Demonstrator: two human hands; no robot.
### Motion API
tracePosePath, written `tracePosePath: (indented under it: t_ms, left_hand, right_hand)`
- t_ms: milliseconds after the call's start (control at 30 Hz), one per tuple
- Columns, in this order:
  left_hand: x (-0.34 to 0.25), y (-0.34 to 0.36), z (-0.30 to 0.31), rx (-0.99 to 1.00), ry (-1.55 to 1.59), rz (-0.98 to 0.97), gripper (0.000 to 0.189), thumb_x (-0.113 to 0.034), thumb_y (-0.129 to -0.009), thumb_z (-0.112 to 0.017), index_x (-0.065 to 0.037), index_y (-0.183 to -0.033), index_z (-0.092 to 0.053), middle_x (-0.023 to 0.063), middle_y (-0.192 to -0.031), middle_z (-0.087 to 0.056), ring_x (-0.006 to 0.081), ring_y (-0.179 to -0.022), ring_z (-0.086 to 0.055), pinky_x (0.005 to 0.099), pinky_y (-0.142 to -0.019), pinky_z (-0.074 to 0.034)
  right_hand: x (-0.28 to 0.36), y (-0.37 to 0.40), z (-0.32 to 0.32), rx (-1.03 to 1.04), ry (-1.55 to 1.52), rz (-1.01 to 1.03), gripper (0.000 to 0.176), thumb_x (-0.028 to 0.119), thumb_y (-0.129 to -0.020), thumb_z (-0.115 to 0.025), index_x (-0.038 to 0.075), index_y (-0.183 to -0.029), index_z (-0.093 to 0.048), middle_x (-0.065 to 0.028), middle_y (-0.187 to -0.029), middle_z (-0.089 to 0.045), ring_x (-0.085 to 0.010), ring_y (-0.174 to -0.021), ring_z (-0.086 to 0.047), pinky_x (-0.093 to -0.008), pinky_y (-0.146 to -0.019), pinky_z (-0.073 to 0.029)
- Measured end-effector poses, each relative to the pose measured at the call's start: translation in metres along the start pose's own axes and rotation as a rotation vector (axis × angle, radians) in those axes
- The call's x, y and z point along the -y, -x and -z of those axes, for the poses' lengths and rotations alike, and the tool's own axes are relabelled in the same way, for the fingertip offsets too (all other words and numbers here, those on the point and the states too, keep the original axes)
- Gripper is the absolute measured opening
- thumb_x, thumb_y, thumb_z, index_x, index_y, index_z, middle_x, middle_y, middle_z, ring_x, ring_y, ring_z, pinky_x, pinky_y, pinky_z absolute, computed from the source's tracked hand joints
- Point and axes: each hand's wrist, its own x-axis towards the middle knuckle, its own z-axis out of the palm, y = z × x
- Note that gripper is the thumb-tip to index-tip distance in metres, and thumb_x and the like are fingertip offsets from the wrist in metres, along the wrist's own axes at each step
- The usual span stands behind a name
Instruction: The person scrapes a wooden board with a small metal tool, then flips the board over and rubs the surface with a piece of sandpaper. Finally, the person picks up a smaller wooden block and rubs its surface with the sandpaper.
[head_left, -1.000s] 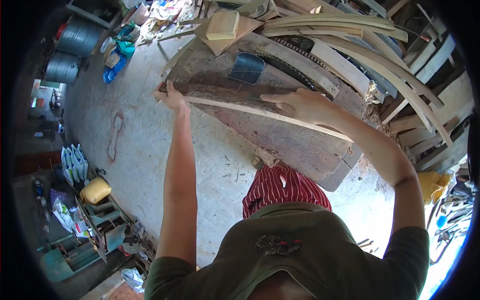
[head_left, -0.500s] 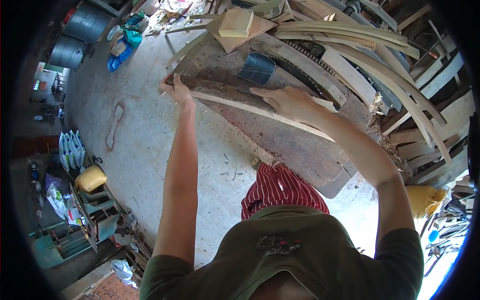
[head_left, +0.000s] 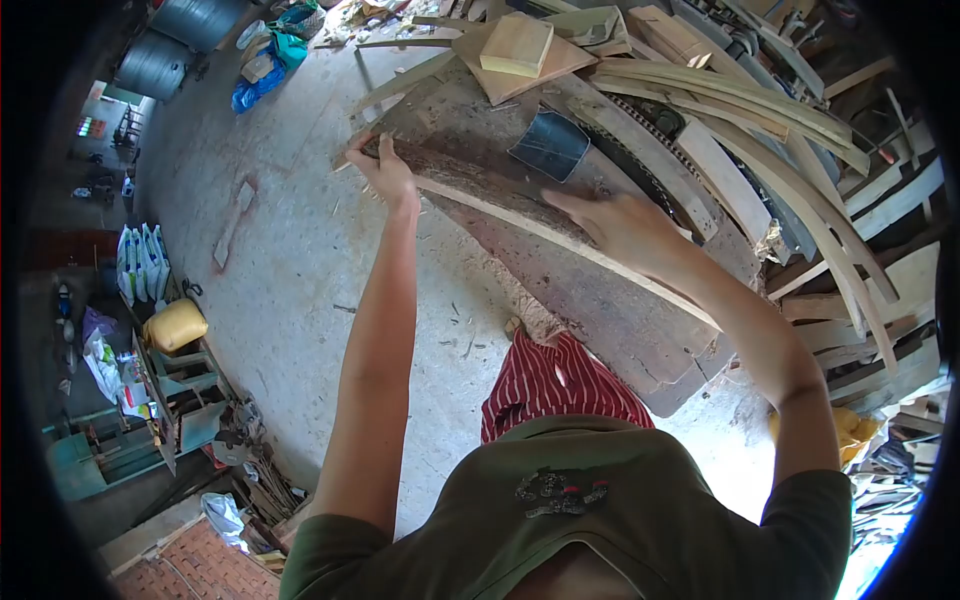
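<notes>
A long wooden plank (head_left: pixel 560 238) with a dark, rough bark face and a pale sawn edge lies slantwise over a worn wooden work table (head_left: pixel 640 355). My left hand (head_left: pixel 385 178) is closed around its far left end, the thumb up over the top. Farther right along the same plank, my right hand (head_left: pixel 630 232) grips it from above, with the index finger stretched along the bark; its other fingers are partly hidden. Just beyond the plank, a dark curved sheet (head_left: pixel 550 146) rests on the table.
A pale wood block (head_left: pixel 517 44) sits on a thin board (head_left: pixel 570 62) at the table's far side. Long curved strips (head_left: pixel 740 95) and offcuts are heaped at the right. A yellow jerrycan (head_left: pixel 175 325) and white bags (head_left: pixel 143 265) stand at the left.
The view has turned slightly, so the table, plank and both hands appear farther right. Both hands stay on the plank.
</notes>
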Motion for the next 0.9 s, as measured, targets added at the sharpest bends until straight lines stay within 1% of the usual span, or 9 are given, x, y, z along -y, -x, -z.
tracePosePath:
  t_ms: [233,333,400,433,500,633,700,833,900]
  left_hand:
    - [0.008,-0.002,-0.001,0.016,0.082,-0.01,0.023,-0.006,-0.096,-0.058,-0.006,-0.116,-0.045,0.0076,-0.109,-0.046,0.018,-0.098,-0.047,0.0338,-0.089,-0.04]
    - [0.004,-0.004,0.0,0.027,0.079,0.027,0.024,-0.006,-0.097,-0.057,-0.006,-0.118,-0.045,0.0091,-0.11,-0.047,0.019,-0.099,-0.049,0.034,-0.09,-0.042]
    - [0.009,-0.007,0.001,0.026,0.047,0.015,0.024,-0.007,-0.097,-0.057,-0.006,-0.118,-0.045,0.0092,-0.11,-0.047,0.0192,-0.1,-0.049,0.0343,-0.09,-0.042]
    - [0.007,-0.006,0.001,0.026,0.017,0.006,0.025,-0.007,-0.097,-0.057,-0.006,-0.118,-0.045,0.0094,-0.111,-0.048,0.0194,-0.1,-0.049,0.0346,-0.09,-0.042]
    - [-0.004,-0.001,0.0,0.027,0.043,0.031,0.024,-0.008,-0.097,-0.057,-0.006,-0.118,-0.045,0.0094,-0.111,-0.048,0.0196,-0.1,-0.049,0.035,-0.09,-0.042]
    - [-0.012,0.005,-0.001,0.035,0.08,0.093,0.022,-0.008,-0.098,-0.055,-0.007,-0.118,-0.045,0.0097,-0.113,-0.047,0.0204,-0.1,-0.049,0.0358,-0.091,-0.041]
    - [-0.008,0.001,-0.001,0.036,0.032,0.049,0.022,-0.008,-0.099,-0.055,-0.007,-0.118,-0.044,0.0099,-0.113,-0.047,0.0207,-0.101,-0.049,0.0362,-0.092,-0.042]
    - [0.011,-0.005,0.001,0.047,0.026,-0.018,0.022,-0.008,-0.1,-0.054,-0.007,-0.118,-0.042,0.0104,-0.113,-0.047,0.0207,-0.103,-0.048,0.037,-0.093,-0.042]
    - [0.016,-0.005,0.0,0.053,0.044,-0.008,0.022,-0.007,-0.1,-0.054,-0.007,-0.118,-0.042,0.0104,-0.113,-0.047,0.0206,-0.103,-0.048,0.0367,-0.093,-0.042]
  right_hand:
    - [-0.008,0.018,-0.001,-0.023,-0.02,-0.025,0.043,0.024,-0.105,-0.046,0.029,-0.148,-0.048,-0.0181,-0.076,-0.068,-0.0308,-0.055,-0.063,-0.0448,-0.061,-0.055]
    - [-0.021,0.015,-0.014,-0.16,-0.065,0.07,0.044,0.028,-0.104,-0.049,0.026,-0.148,-0.048,-0.0162,-0.077,-0.069,-0.0265,-0.052,-0.062,-0.0433,-0.061,-0.055]
    - [-0.028,0.008,-0.011,-0.092,-0.564,-0.104,0.049,0.036,-0.099,-0.061,0.013,-0.142,-0.053,-0.0133,-0.077,-0.069,-0.0208,-0.05,-0.061,-0.0395,-0.053,-0.054]
    - [-0.03,0.001,-0.011,-0.091,-0.567,-0.105,0.049,0.036,-0.099,-0.061,0.013,-0.142,-0.053,-0.0133,-0.077,-0.069,-0.0208,-0.05,-0.061,-0.0395,-0.053,-0.054]
    - [-0.031,-0.026,-0.01,-0.081,-0.678,-0.201,0.05,0.039,-0.09,-0.073,0.001,-0.121,-0.063,-0.0116,-0.075,-0.066,-0.0161,-0.048,-0.059,-0.0343,-0.044,-0.05]
    - [-0.016,-0.075,-0.017,-0.137,-0.849,-0.119,0.045,0.038,-0.086,-0.077,-0.003,-0.1,-0.066,-0.01,-0.069,-0.063,-0.0158,-0.046,-0.058,-0.0309,-0.039,-0.046]
    - [-0.009,-0.083,-0.013,-0.067,-0.67,-0.175,0.033,0.03,-0.09,-0.075,-0.001,-0.087,-0.065,-0.0041,-0.057,-0.054,-0.0109,-0.042,-0.052,-0.0287,-0.037,-0.041]
    - [0.001,-0.084,-0.008,-0.101,-0.725,-0.173,0.031,0.03,-0.091,-0.074,0.001,-0.087,-0.065,-0.003,-0.054,-0.053,-0.011,-0.043,-0.052,-0.0296,-0.038,-0.042]
    - [0.006,-0.084,0.001,-0.152,-0.659,-0.205,0.039,0.032,-0.089,-0.073,-0.004,-0.103,-0.068,-0.0137,-0.072,-0.066,-0.0244,-0.066,-0.069,-0.0376,-0.055,-0.055]
